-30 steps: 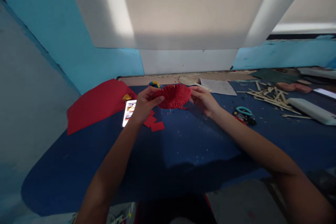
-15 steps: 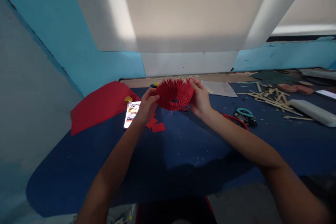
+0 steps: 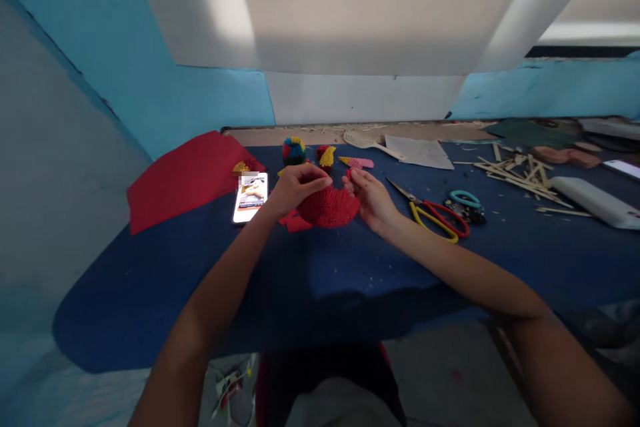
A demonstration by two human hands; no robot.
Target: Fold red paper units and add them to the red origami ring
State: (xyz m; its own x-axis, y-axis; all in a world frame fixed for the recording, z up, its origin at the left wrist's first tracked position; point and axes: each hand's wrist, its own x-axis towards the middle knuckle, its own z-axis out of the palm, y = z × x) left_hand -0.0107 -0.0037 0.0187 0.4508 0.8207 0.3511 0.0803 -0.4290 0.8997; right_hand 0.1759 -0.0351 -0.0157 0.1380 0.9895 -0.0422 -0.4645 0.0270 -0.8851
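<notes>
Red piece (image 3: 331, 209), curved and ridged, held up over the near-middle of the blue tabletop (image 3: 350, 307), outer side toward the camera. Left hand (image 3: 301, 187) grips its upper left edge, thumb and fingers pressed together. Right hand (image 3: 371, 199) is at the right edge, fingers curled, thumb and index in a narrow pinch on a red bit (image 3: 349, 175); can't tell if the bit is loose or part of the piece. Red squares (image 3: 299, 222) lie just below the left hand, partly covered. Phone (image 3: 256, 197), screen lit, left of that hand, beside the left forearm. Red sheet (image 3: 185, 180) farther left, flat; gold-and-red model (image 3: 244, 167) at its right edge, just behind the phone. Behind the hands: multicolored model (image 3: 294, 150), red-and-yellow model (image 3: 327, 157), pink-and-yellow model (image 3: 357, 162) lying on its side. Farther back, a pale fan (image 3: 361, 141) with its handle near white paper (image 3: 423, 152). Right of the right hand: scissors (image 3: 431, 209), blades apart, one handle red, one yellow; teal ring (image 3: 465, 198) just beyond them. Far right: loose pile of sticks (image 3: 525, 177), white pack (image 3: 595, 202), second phone (image 3: 623, 169) cut off by the frame edge, green sheet (image 3: 530, 132) at the back.
</notes>
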